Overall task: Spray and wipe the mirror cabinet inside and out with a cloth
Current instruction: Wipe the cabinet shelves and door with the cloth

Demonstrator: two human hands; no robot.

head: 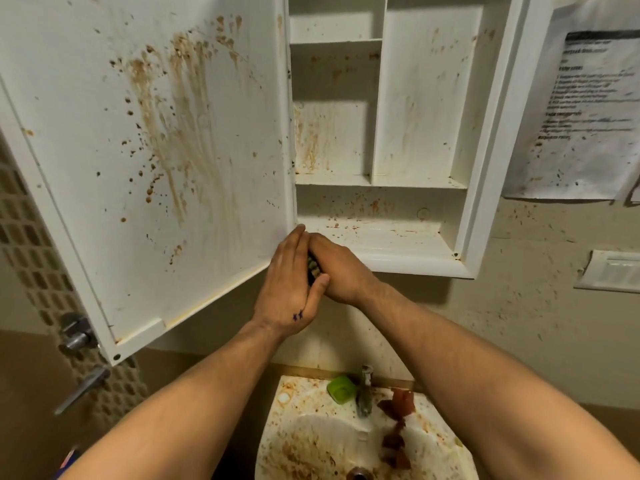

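A: Head view first: where is the cabinet?

B: The cabinet (496, 133) fills the upper middle and right of the frame. It stands open, and its shelves are speckled brown. Its door (104, 133) is swung out across the upper left, the inner face streaked and spotted with brown.

A: And the hands?

B: Pressed together at the centre, just below the door's lower corner and in front of the cabinet's bottom ledge. The left hand (289, 282) lays straight fingers against the right hand (337, 268), thumb across it. The right hand's fingers are hidden behind the left, so I cannot tell whether they curl.

A: Holding anything?

B: A small dark wad (314, 268) shows between the palms; whether it is the cloth I cannot tell.

A: Below them?

B: A stained sink (277, 445) at the bottom centre, with a tap (364, 393), a green lump (341, 389) left of it and red-brown scraps (398, 407) on the right. A printed sheet (581, 116) hangs at the upper right.
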